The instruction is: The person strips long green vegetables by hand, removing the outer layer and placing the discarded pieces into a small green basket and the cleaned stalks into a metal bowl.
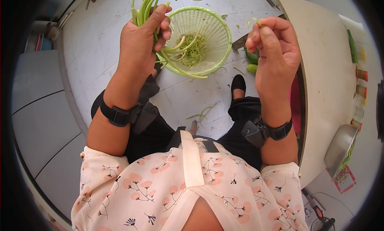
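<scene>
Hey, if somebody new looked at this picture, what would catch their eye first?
Probably the bright green latticed basket at top centre, with a tangle of thin green pieces inside. Next, the bunch of long green stems in the left hand, at the basket's left, and the right hand at its right, pinching a small pale green bit.

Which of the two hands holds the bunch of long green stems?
The left hand: it grips the bunch of long green stems, while the right hand pinches only a small pale-green scrap.
</scene>
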Action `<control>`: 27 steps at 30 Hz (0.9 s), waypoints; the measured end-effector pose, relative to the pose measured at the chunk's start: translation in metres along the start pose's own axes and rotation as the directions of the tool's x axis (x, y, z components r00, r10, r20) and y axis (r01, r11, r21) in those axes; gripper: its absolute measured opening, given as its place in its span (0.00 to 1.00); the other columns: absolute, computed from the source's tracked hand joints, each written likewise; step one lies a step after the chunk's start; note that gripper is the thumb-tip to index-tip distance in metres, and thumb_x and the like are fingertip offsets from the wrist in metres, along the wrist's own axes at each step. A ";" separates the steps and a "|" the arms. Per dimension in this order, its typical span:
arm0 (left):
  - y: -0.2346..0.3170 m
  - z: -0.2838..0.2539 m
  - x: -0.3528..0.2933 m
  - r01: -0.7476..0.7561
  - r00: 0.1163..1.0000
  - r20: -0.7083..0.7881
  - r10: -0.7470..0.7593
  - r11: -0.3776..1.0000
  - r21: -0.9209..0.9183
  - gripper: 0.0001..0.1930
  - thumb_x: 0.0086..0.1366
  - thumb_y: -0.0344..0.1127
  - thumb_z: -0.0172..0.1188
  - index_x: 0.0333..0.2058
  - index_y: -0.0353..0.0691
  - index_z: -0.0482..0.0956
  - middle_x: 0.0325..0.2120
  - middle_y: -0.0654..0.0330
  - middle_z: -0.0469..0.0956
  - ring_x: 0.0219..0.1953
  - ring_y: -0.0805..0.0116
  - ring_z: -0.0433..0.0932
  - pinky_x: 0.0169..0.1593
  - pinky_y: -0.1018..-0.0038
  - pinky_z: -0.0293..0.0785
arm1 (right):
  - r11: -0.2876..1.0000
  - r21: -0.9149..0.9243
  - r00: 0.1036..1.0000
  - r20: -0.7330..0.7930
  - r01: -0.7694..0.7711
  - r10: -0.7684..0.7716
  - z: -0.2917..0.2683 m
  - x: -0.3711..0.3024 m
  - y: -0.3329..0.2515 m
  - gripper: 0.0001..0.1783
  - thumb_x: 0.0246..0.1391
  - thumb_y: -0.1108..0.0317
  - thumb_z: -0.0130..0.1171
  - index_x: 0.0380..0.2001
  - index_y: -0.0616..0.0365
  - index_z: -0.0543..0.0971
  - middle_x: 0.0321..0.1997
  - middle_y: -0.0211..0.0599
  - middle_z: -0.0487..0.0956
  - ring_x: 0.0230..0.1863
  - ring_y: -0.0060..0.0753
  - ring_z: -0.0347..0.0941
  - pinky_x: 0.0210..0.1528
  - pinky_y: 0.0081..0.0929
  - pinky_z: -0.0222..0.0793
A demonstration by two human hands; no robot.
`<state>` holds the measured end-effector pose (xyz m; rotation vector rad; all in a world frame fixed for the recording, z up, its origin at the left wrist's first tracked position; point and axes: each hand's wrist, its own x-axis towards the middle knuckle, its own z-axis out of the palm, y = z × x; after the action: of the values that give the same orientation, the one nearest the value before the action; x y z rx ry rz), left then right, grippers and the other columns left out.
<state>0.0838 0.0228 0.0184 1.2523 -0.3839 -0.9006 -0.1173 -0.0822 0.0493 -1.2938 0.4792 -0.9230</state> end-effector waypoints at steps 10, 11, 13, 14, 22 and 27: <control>0.003 0.001 -0.002 0.085 0.986 0.154 -0.065 0.988 -0.127 0.07 0.65 0.33 0.60 0.40 0.37 0.77 0.32 0.60 0.81 0.25 0.82 0.70 0.20 0.85 0.60 | 0.455 -0.803 0.905 0.232 0.385 -0.355 -0.003 0.018 0.028 0.15 0.47 0.77 0.60 0.41 0.55 0.81 0.44 0.39 0.80 0.47 0.44 0.74 0.51 0.32 0.69; 0.006 0.002 -0.004 0.094 0.986 0.152 -0.071 0.985 -0.148 0.07 0.65 0.32 0.59 0.40 0.37 0.76 0.35 0.58 0.81 0.26 0.82 0.70 0.20 0.86 0.60 | 0.446 -0.815 0.912 0.228 0.370 -0.340 -0.003 0.019 0.028 0.14 0.51 0.76 0.59 0.43 0.56 0.81 0.45 0.36 0.80 0.47 0.34 0.75 0.51 0.27 0.69; 0.007 0.001 -0.007 0.106 0.980 0.186 -0.077 0.983 -0.153 0.08 0.64 0.31 0.59 0.41 0.36 0.76 0.36 0.57 0.81 0.25 0.82 0.70 0.20 0.86 0.60 | 0.437 -0.825 0.919 0.227 0.358 -0.324 0.000 0.018 0.027 0.12 0.56 0.75 0.59 0.44 0.57 0.81 0.47 0.34 0.81 0.48 0.25 0.76 0.51 0.22 0.70; 0.007 0.001 -0.010 0.120 0.972 0.222 -0.084 0.981 -0.154 0.08 0.64 0.30 0.59 0.41 0.35 0.77 0.38 0.55 0.82 0.25 0.82 0.70 0.20 0.87 0.60 | 0.604 -0.763 0.970 0.124 0.229 -0.211 0.004 0.014 0.026 0.11 0.54 0.75 0.59 0.42 0.57 0.81 0.44 0.36 0.81 0.43 0.30 0.78 0.48 0.25 0.71; 0.018 0.005 -0.026 0.255 0.905 0.374 -0.203 0.962 -0.097 0.10 0.66 0.31 0.57 0.44 0.36 0.75 0.36 0.58 0.78 0.20 0.83 0.63 0.17 0.88 0.55 | 0.845 -0.534 0.985 0.129 -0.030 0.117 0.015 0.007 0.023 0.11 0.63 0.72 0.55 0.46 0.65 0.78 0.42 0.36 0.82 0.44 0.21 0.77 0.49 0.17 0.70; 0.027 0.010 -0.040 0.287 0.858 0.460 -0.227 0.956 -0.064 0.12 0.63 0.36 0.64 0.41 0.38 0.75 0.28 0.58 0.77 0.16 0.82 0.62 0.17 0.87 0.53 | 0.956 -0.277 0.995 0.003 -0.093 0.098 0.015 0.009 0.023 0.09 0.62 0.72 0.55 0.42 0.66 0.79 0.39 0.36 0.82 0.41 0.23 0.79 0.43 0.20 0.73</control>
<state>0.0623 0.0474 0.0555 0.9790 -0.5185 -1.4349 -0.0937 -0.0802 0.0328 -1.5156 0.6696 -0.7826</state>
